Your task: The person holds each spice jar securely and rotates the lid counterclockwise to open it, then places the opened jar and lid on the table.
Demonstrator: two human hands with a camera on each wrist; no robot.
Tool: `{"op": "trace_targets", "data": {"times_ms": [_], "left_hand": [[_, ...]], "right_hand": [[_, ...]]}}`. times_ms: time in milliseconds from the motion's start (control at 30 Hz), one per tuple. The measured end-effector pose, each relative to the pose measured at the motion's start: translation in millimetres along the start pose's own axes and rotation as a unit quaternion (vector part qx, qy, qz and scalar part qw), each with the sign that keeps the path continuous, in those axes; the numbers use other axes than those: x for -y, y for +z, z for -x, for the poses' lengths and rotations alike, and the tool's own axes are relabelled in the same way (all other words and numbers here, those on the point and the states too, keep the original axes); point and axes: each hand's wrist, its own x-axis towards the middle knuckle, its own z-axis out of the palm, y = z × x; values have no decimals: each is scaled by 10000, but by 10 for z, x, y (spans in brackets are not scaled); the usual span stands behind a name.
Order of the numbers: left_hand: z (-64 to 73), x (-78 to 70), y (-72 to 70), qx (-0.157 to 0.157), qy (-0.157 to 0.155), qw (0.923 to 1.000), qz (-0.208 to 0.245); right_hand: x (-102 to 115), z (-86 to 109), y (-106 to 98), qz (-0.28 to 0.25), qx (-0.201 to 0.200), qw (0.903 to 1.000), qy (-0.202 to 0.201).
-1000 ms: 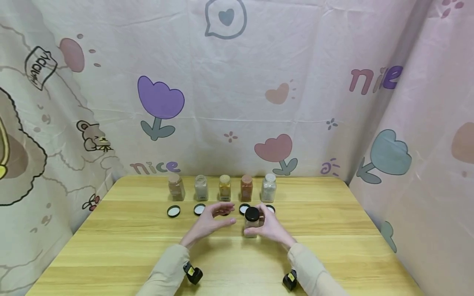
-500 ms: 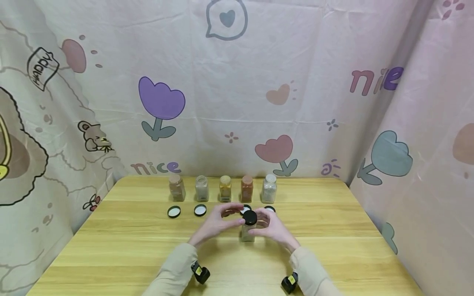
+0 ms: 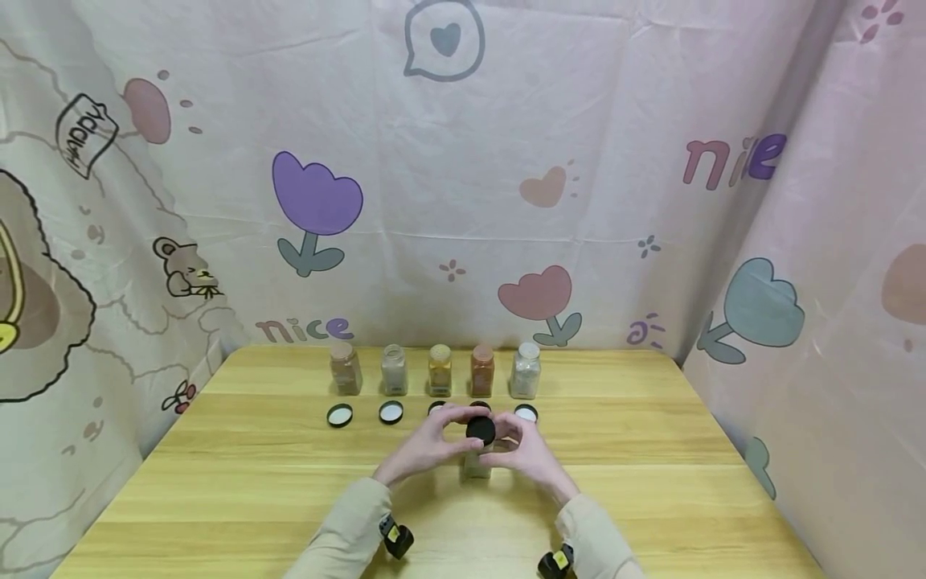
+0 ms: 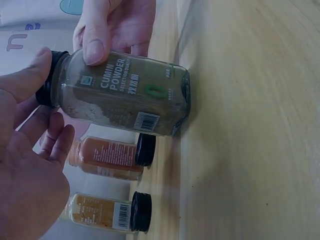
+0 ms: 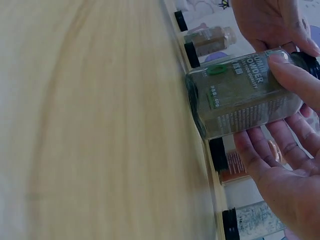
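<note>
A square glass jar of cumin powder (image 4: 125,95) with a black lid (image 3: 481,429) is upright between both hands, close over the wooden table. My right hand (image 3: 531,455) holds the jar's body, thumb on the label side and fingers behind. With thumb and fingers my left hand (image 3: 428,446) grips the black lid, which sits on the jar's neck. Label text and brown powder show through the glass in the left wrist view. In the right wrist view the jar (image 5: 240,95) partly covers the left hand (image 5: 265,25).
Across the table's back stands a row of uncapped spice jars, among them a yellow one (image 3: 440,371), a red-brown one (image 3: 481,373) and a whitish one (image 3: 525,373). Black lids lie in front of them, including a left one (image 3: 339,415) and a right one (image 3: 526,412). Patterned cloth hangs behind.
My left hand has moved right and taken hold of the black lid. My right hand has brought the jar slightly left and nearer to me.
</note>
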Motion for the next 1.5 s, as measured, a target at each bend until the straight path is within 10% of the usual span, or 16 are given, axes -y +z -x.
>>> {"op": "trace_targets", "data": {"times_ms": [367, 767, 1500], "left_hand": [[29, 15, 1, -129, -126, 9998, -17], [21, 91, -9, -286, 942, 9933, -600], [14, 44, -20, -294, 1271, 9845, -1173]], "right_hand": [[-7, -7, 59, -40, -3, 10000, -86], [-9, -27, 107, -4, -45, 9999, -117], [9, -30, 134, 128, -78, 9995, -264]]}}
